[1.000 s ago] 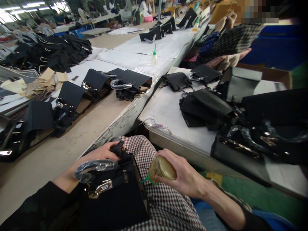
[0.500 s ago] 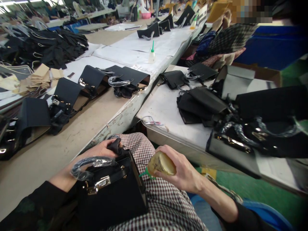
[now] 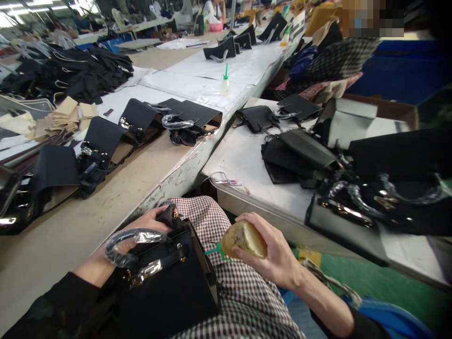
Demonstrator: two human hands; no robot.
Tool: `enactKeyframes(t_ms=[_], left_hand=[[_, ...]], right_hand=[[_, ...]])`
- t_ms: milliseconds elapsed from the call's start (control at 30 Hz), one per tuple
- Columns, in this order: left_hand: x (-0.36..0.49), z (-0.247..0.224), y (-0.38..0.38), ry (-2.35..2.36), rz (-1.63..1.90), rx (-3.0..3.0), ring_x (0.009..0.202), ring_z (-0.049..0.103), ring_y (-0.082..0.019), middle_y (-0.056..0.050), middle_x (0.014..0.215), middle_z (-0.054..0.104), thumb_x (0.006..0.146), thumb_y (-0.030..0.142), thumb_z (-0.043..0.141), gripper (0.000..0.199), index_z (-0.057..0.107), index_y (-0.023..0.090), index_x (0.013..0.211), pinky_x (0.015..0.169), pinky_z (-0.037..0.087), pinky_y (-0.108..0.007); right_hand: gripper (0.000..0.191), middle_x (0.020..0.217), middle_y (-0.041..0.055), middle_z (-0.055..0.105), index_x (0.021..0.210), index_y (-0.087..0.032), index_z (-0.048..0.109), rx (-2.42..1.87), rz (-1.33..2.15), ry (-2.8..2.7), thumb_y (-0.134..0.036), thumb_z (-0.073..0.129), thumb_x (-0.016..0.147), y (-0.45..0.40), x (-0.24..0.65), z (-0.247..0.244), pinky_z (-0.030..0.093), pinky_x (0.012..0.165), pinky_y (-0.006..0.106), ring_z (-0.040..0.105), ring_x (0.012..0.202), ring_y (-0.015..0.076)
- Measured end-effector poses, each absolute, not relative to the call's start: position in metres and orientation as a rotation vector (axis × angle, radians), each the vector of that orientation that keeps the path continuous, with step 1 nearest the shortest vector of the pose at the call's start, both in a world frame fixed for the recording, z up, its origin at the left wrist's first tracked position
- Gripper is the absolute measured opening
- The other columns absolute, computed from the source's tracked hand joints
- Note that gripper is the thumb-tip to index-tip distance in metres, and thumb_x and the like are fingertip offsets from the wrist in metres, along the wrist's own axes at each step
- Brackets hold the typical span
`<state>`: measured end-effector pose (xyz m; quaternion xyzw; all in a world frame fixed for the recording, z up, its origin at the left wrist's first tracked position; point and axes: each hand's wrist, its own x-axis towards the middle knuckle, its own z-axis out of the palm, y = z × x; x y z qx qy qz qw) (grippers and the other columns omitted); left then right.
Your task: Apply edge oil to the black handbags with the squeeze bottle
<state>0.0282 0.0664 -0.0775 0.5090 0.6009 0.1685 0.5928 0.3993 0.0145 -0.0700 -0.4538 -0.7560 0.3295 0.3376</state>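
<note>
The handbag [image 3: 165,294] lies on the lap [image 3: 247,301], left of the bottle [image 3: 244,239], before 2 tables [image 3: 243,162].
</note>
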Motion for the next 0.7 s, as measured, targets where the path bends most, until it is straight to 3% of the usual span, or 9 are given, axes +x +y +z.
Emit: enactKeyframes(t_ms=[367,500,700], left_hand=[[0.051,-0.079,0.066,1.285,0.334,1.13,0.116,0.071,-0.033,-0.009,0.124,0.077,0.074,0.024,0.086,0.059,0.068,0.019,0.131,0.112,0.05,-0.043],[0.049,-0.083,0.065,1.269,0.338,1.138,0.121,0.068,-0.031,-0.003,0.128,0.076,0.077,0.023,0.085,0.062,0.066,0.023,0.135,0.111,0.05,-0.037],[0.044,-0.092,0.065,1.317,0.329,1.133,0.127,0.065,-0.034,-0.007,0.133,0.074,0.074,0.025,0.087,0.063,0.067,0.022,0.133,0.114,0.048,-0.04]], right_hand=[[0.043,0.113,0.0095,0.066,0.126,-0.023,0.052,-1.143,0.712,-1.861,-0.042,0.073,0.094,0.021,0.391,-0.071,0.059,0.084,0.037,0.068,0.096,0.026],[0.047,0.115,0.0112,0.064,0.132,-0.023,0.049,-1.084,0.661,-1.883,-0.042,0.072,0.095,0.023,0.385,-0.075,0.06,0.088,0.039,0.066,0.102,0.0277],[0.054,0.12,0.0135,0.061,0.137,-0.021,0.044,-1.012,0.64,-1.958,-0.036,0.073,0.094,0.025,0.383,-0.079,0.059,0.092,0.041,0.063,0.108,0.0289]])
